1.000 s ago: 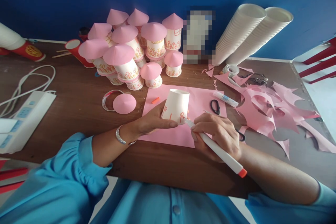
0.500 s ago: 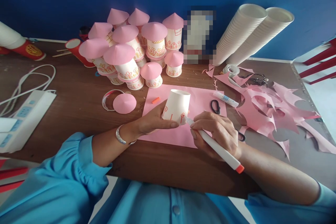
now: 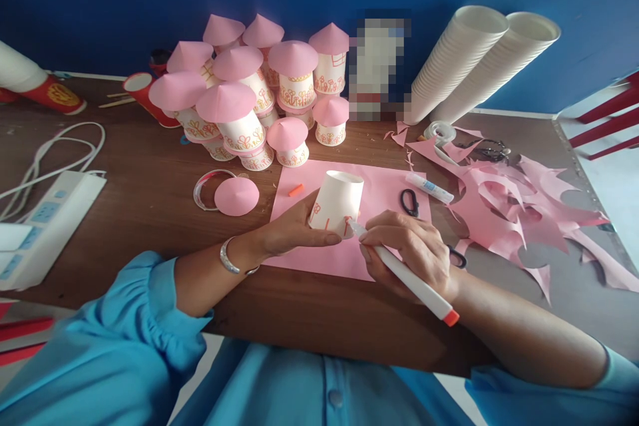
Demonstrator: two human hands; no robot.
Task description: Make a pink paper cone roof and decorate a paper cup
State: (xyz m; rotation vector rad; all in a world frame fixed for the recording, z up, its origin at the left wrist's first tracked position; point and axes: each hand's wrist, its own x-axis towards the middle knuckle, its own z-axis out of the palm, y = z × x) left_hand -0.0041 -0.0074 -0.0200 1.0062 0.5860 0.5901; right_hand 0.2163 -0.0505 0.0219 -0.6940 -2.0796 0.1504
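A white paper cup (image 3: 337,200) is upside down, tilted slightly, in my left hand (image 3: 294,229), whose fingers wrap round its left side and lower edge. Red-orange flower drawings and a short stem line mark the cup near its rim. My right hand (image 3: 409,249) grips a white marker (image 3: 417,285) with an orange end, its tip touching the cup at a flower. Beneath lies a pink paper sheet (image 3: 299,265). On that sheet are an orange marker cap (image 3: 295,190) and black-handled scissors (image 3: 409,202), partly hidden by my right hand.
Decorated cups with pink cone roofs (image 3: 294,83) stand at the back. Two tall stacks of white cups (image 3: 459,60) lean at the wall. Pink paper scraps (image 3: 499,213) and a glue stick (image 3: 430,188) lie right; a pink cone (image 3: 237,196), tape roll (image 3: 200,193) and power strip (image 3: 54,226) left.
The marker tip has shifted slightly left and up onto the flower on the cup. The cup has moved a little to the right; my left hand keeps its hold.
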